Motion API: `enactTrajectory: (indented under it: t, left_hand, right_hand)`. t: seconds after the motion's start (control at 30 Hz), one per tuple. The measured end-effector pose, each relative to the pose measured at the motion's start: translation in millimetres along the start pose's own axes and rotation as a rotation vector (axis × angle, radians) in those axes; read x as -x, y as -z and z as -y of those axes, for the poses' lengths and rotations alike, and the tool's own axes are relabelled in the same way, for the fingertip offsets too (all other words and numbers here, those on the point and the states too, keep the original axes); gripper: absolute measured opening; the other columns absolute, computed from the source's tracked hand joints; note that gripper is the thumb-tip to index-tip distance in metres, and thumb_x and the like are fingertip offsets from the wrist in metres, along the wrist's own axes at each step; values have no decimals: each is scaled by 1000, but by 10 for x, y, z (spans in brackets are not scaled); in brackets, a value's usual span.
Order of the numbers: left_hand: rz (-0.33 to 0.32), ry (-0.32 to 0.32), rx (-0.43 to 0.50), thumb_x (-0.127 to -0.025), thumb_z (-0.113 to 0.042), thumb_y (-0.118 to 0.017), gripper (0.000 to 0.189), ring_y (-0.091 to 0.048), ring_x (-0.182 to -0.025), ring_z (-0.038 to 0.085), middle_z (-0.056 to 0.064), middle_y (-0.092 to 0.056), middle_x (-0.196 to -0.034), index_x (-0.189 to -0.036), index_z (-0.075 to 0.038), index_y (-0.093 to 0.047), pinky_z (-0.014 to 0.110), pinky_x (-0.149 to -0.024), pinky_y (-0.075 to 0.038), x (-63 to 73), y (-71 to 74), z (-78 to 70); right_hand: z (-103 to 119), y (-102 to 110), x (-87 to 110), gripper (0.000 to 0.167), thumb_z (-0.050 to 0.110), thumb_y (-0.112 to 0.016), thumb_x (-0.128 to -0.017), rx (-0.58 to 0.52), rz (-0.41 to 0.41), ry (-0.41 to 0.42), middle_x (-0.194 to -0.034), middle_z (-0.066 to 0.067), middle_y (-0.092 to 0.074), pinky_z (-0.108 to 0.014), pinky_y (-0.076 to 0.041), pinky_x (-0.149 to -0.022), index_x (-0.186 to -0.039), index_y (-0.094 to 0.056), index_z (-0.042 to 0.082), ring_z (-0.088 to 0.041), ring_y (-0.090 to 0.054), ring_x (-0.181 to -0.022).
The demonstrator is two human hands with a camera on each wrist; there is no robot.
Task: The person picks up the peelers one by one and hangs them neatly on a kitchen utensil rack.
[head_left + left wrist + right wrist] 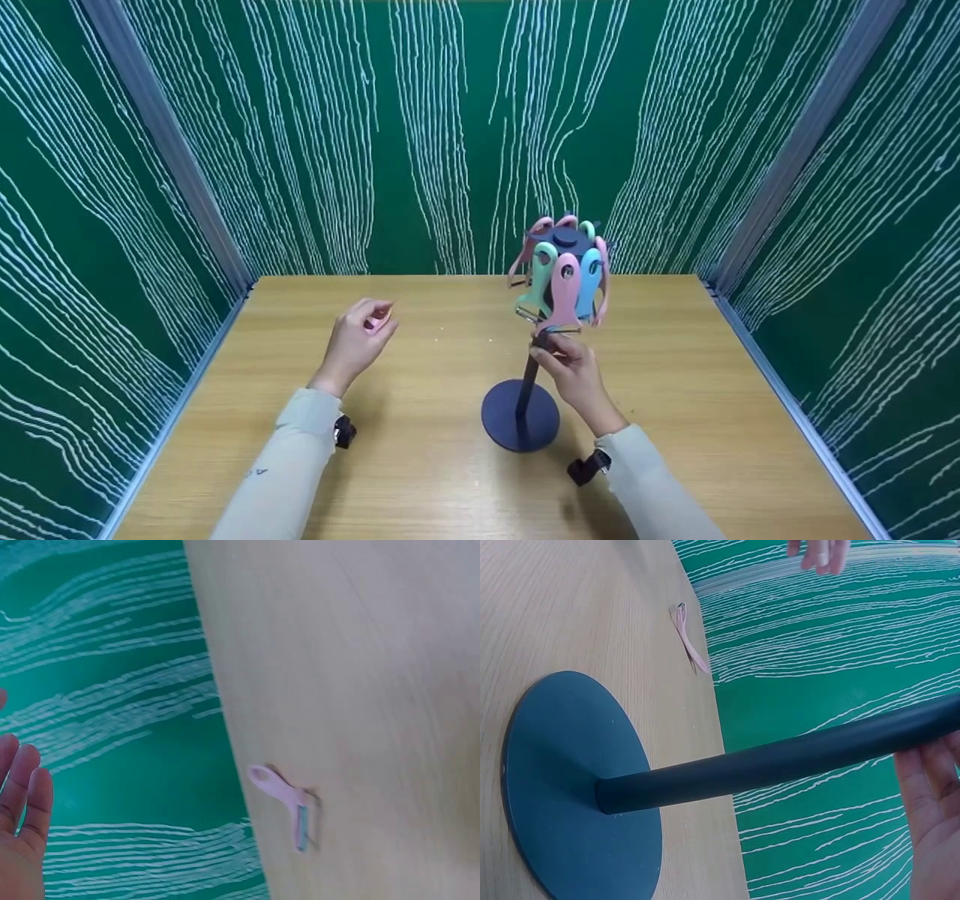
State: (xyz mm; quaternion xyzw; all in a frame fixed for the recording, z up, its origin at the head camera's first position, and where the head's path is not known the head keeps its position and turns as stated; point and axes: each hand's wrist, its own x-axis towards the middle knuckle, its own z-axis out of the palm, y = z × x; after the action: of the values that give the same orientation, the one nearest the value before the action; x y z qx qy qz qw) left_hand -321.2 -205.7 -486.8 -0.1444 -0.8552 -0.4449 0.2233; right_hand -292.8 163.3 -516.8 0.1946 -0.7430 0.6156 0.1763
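A dark stand (520,431) with a round base and upright pole stands right of centre on the table. From its top hang several Y-shaped peelers, among them a pink peeler (564,294), a green peeler (541,271) and a blue peeler (590,283). The right hand (576,375) holds the pole just under the peelers, its fingers (928,787) against it. Over the table's left part hovers the left hand (355,343), fingers loosely bent with nothing held. Another pink peeler (283,791) lies on the table near its far edge, partly hidden behind the left hand in the head view.
The wooden table (420,465) is bordered by green walls (495,187) with white wavy lines. Metal posts (180,142) rise at the back corners. Each wrist wears a small black camera (345,432).
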Motion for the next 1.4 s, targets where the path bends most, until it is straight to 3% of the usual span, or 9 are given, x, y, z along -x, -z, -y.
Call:
enactTrajectory:
  t: [0.17, 0.33, 0.47, 0.77, 1.0, 1.27, 1.4]
  left_hand:
    - [31, 79, -48, -99, -10, -79, 28, -71, -110, 37, 18, -74, -119, -125, 0, -75, 52, -98, -63, 23, -9, 142]
    - [112, 197, -82, -103, -15, -76, 40, -68, -124, 41, 21, -69, -137, -141, -4, -69, 56, -112, -56, 57, -14, 237]
    - [149, 238, -116, -103, -17, -76, 48, -65, -130, 43, 22, -65, -144, -148, -6, -65, 57, -118, -51, 71, -32, 342]
    - [200, 342, -156, -103, -18, -74, 52, -61, -130, 41, 21, -61, -151, -151, -4, -60, 58, -117, -49, 50, -100, 546]
    - [267, 437, -168, -105, -18, -72, 63, -51, -146, 45, 22, -47, -165, -162, -5, -47, 64, -127, -37, 17, -141, 635]
    - [330, 490, -190, -106, -18, -69, 73, -26, -164, 48, 22, -24, -179, -170, -6, -34, 64, -133, -21, 8, -186, 710]
    - [363, 478, -242, -107, -16, -69, 72, -28, -163, 47, 23, -27, -178, -169, -3, -34, 64, -133, -23, 27, -197, 754]
  right_hand:
    - [3, 2, -5, 15, -10, -72, -97, -1, 10, -6, -103, -21, -79, -15, -61, -82, -110, -79, -6, -2, -71, -91]
    - [4, 3, 0, 14, -10, -73, -97, 13, 4, -7, -99, -17, -79, -15, -60, -81, -109, -79, -6, -1, -70, -91]
    - [-5, 2, 4, 13, -11, -73, -96, 7, -5, -7, -98, -14, -79, -15, -60, -81, -108, -78, -9, 0, -70, -91]
    - [-10, -7, 11, 13, -10, -73, -96, 2, -13, 8, -99, -16, -80, -14, -61, -79, -107, -79, -8, 1, -71, -91]
    - [4, 2, 16, 12, -9, -72, -98, 2, 11, -13, -101, -18, -80, -16, -61, -81, -107, -79, -8, -2, -71, -90]
    - [7, 19, 14, 10, -7, -73, -98, 18, 17, -9, -100, -16, -79, -17, -62, -81, -105, -80, -4, -3, -71, -89]
    - [9, 11, 13, 10, -8, -73, -98, 14, 18, 10, -100, -15, -80, -17, -62, -81, -105, -80, -6, -2, -71, -89]
